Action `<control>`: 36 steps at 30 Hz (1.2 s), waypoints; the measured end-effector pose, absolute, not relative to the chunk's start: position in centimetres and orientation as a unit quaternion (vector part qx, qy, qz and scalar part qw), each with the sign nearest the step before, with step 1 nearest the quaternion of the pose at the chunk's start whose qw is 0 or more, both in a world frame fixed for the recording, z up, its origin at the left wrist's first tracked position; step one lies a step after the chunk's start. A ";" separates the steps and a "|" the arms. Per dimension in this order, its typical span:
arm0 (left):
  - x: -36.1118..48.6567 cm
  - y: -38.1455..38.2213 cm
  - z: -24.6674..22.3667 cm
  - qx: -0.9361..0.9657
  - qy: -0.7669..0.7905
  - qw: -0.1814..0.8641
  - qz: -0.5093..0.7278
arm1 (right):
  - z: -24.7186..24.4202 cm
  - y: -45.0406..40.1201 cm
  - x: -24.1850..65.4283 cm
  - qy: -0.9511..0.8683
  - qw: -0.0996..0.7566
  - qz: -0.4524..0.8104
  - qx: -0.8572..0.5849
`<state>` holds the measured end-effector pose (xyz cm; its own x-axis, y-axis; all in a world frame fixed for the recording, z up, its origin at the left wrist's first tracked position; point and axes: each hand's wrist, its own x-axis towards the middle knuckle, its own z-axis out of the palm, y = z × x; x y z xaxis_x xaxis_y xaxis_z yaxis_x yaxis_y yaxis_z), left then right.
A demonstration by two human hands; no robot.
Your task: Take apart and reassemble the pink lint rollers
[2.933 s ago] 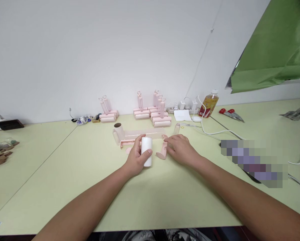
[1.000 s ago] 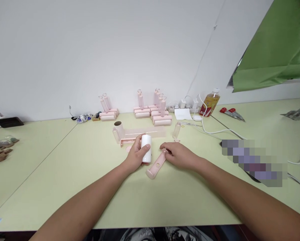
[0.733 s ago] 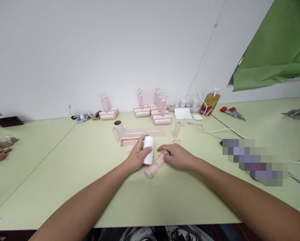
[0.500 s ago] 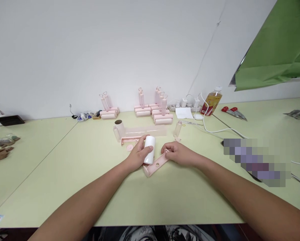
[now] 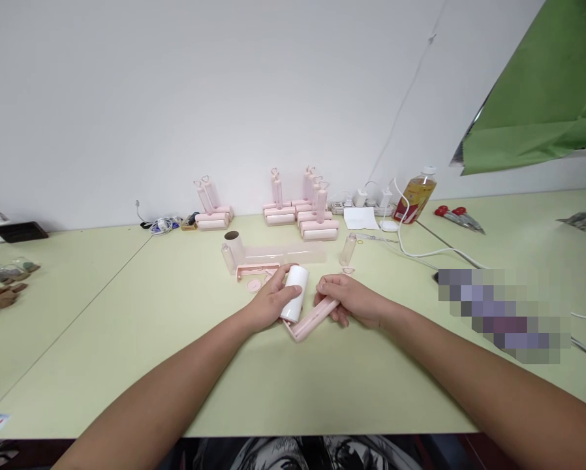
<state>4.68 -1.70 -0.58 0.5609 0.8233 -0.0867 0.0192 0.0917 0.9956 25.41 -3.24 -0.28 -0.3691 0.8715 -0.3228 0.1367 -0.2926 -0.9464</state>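
My left hand (image 5: 272, 301) is closed around a white lint roller refill (image 5: 295, 292), thumb across its front. My right hand (image 5: 354, 299) grips the far end of a long pink plastic lint roller frame (image 5: 315, 318). The near end of that frame lies against the bottom of the refill; whether they are joined I cannot tell. Beyond my left hand lie another pink trough-shaped part (image 5: 256, 269) and a small pink disc (image 5: 254, 285). A clear pinkish tube (image 5: 348, 249) stands beyond my right hand, with a small pink heart-shaped loop (image 5: 348, 270) beside it.
Assembled pink lint rollers (image 5: 319, 230) stand in groups along the wall. A cardboard-cored roll (image 5: 232, 243) and a long translucent pink cover (image 5: 286, 253) are at mid-table. A drink bottle (image 5: 415, 196), white cables (image 5: 449, 250) and red-handled tools (image 5: 459, 218) sit to the right.
The pink frame has turned in my right hand: its face with a round hole has rolled out of sight, and its long side shows now. The refill has shifted slightly right.
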 end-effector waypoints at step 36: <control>4.1 -1.2 -1.1 0.638 0.318 0.648 0.268 | -0.7 -3.1 25.3 -0.465 0.324 0.720 -0.401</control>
<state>4.07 -1.20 -1.15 0.6544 0.7528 -0.0710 0.0588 0.0430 0.9973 25.31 -3.11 -0.75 -0.4685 0.8394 -0.2753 -0.0935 -0.3570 -0.9294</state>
